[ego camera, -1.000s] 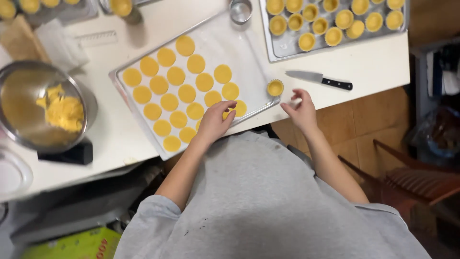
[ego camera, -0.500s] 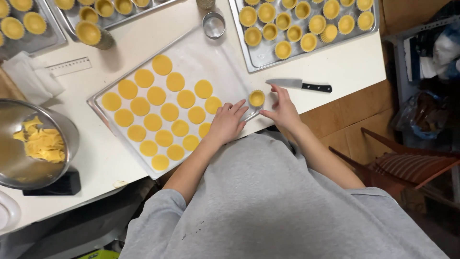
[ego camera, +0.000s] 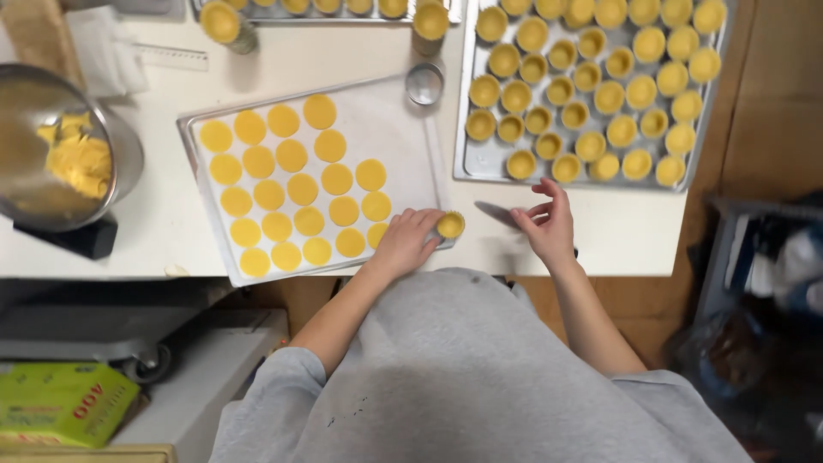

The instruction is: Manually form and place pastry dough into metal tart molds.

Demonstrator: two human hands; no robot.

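Holding a small filled tart shell point(ego camera: 450, 225) in its grip, the left hand point(ego camera: 410, 242) rests at the near right corner of a flat tray point(ego camera: 403, 129), fingertips closed around the shell's left side. The shell sits right at the tray's edge, close to the table's point(ego camera: 326, 56) front rim. The right hand point(ego camera: 547, 225) hovers just to the right, fingers spread and loosely curled, released and holding nothing; its fingertips are over or touching the blade of a knife point(ego camera: 497, 214) that lies on the table between the two hands.

Rows of yellow dough rounds point(ego camera: 291, 193) cover the left and middle of the flat tray, leaving its right part bare. Beyond the knife stands a second tray point(ego camera: 480, 163) packed with filled shells, its near edge just past the right hand's fingers. A small metal ring point(ego camera: 424, 83) sits between the two trays. A metal bowl point(ego camera: 120, 146) with yellow dough stands at the far left.

Bare table lies to the right of the right hand, up to the table's corner. Both forearms reach forward from grey sleeves, wrists low over the table's front edge.
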